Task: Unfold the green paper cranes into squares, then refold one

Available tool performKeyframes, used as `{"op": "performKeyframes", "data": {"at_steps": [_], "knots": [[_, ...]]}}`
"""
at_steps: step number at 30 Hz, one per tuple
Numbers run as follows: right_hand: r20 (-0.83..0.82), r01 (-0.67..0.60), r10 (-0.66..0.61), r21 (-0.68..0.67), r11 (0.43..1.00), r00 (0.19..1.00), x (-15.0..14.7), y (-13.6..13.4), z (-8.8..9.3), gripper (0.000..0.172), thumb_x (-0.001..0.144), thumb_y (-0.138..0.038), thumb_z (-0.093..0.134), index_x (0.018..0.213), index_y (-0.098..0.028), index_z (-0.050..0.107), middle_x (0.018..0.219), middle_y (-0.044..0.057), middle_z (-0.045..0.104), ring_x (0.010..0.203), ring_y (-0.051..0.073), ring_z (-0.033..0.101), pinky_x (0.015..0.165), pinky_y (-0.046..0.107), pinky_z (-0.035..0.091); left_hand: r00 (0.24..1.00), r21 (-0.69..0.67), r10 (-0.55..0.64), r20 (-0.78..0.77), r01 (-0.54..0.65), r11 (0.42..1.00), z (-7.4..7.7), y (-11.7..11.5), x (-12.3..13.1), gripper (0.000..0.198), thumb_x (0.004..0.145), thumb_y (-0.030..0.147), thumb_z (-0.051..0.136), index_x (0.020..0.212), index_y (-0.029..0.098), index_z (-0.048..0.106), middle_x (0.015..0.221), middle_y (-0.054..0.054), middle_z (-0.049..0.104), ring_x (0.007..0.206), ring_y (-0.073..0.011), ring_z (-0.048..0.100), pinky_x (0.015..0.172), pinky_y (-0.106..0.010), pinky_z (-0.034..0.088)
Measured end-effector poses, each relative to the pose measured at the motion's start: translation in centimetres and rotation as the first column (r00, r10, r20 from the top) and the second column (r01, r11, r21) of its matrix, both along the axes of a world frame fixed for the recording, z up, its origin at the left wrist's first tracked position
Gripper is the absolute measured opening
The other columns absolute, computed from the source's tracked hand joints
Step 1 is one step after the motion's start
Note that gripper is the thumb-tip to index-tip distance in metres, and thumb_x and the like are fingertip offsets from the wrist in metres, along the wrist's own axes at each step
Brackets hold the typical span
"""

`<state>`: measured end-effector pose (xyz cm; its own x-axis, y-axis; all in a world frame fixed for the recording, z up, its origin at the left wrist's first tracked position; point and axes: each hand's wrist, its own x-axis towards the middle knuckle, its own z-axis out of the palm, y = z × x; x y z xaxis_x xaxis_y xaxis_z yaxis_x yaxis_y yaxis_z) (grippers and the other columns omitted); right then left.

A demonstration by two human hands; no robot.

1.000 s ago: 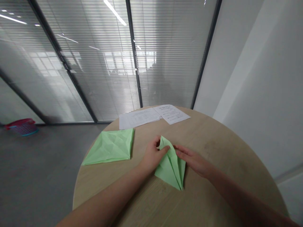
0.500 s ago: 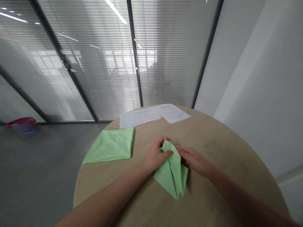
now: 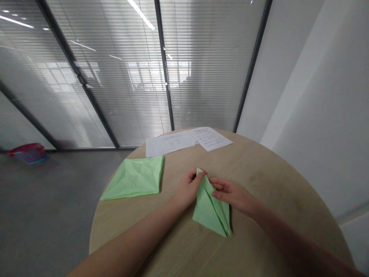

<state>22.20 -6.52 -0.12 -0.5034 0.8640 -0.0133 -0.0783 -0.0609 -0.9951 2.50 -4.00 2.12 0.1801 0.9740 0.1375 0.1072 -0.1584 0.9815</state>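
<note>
A folded light green paper (image 3: 208,213) lies between my hands, its narrow tip pointing away from me and its wider, layered end toward me. My left hand (image 3: 188,187) pinches it near the tip, thumb on top and fingers behind. On the paper's right edge, my right hand (image 3: 233,195) has its thumb on the top layer and its fingers at the side, closed on the paper. Another green folded sheet (image 3: 141,177) lies flat to the left, touched by neither hand.
White printed papers (image 3: 211,138) lie at the far edge of the round wooden table (image 3: 268,184). A red and blue basket (image 3: 31,154) stands on the floor at the far left. Glass panels with blinds are behind the table, and a white wall is on the right.
The held paper has turned, its lower end swinging right, and it looks flatter. My left thumb has moved up toward the tip. My right thumb has come over onto the paper's top face.
</note>
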Motion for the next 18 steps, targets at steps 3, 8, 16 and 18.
{"op": "performKeyframes", "data": {"at_steps": [3,8,16,18], "knots": [[0.006,0.021,-0.02,-0.016,1.0,1.0,0.02,0.2,-0.32,0.062,0.081,-0.045,0.083,0.135,-0.023,0.063,0.12,0.01,0.073,0.109,0.025,0.072,0.103,0.046,0.055,0.999,-0.028,0.006,0.032,-0.005,1.0,-0.24,0.22,-0.08,0.034,0.093,0.049,0.06,0.098,0.018,0.073,0.079,-0.003,0.067,0.071,-0.0175,0.06,0.066,-0.028,0.049],[0.011,0.069,-0.069,-0.031,0.997,0.998,-0.03,0.55,-0.56,0.063,0.075,-0.045,0.088,0.129,-0.022,0.066,0.12,0.009,0.075,0.106,0.025,0.074,0.1,0.043,0.057,0.991,-0.033,-0.13,0.032,0.131,0.991,0.03,0.02,-0.25,0.043,0.081,0.051,0.077,0.106,0.016,0.073,0.091,-0.007,0.072,0.08,-0.0203,0.064,0.073,-0.03,0.051],[0.009,0.053,-0.052,-0.087,0.995,0.999,-0.11,0.08,0.11,0.065,0.076,-0.055,0.086,0.129,-0.022,0.067,0.107,0.007,0.078,0.096,0.024,0.075,0.088,0.037,0.058,0.992,0.03,-0.073,-0.107,0.077,0.997,0.05,0.16,-0.33,0.044,0.092,0.056,0.059,0.082,0.016,0.076,0.073,-0.005,0.067,0.069,-0.019,0.059,0.063,-0.029,0.045],[0.046,0.015,-0.01,-0.096,0.995,0.999,-0.14,-0.06,0.32,0.059,0.076,-0.056,0.085,0.121,-0.02,0.071,0.103,0.007,0.078,0.094,0.023,0.075,0.086,0.035,0.058,0.992,0.059,-0.034,-0.123,0.041,0.997,0.07,0.2,-0.43,0.048,0.093,0.058,0.055,0.082,0.017,0.077,0.07,-0.004,0.065,0.067,-0.0185,0.058,0.062,-0.028,0.043]]}}
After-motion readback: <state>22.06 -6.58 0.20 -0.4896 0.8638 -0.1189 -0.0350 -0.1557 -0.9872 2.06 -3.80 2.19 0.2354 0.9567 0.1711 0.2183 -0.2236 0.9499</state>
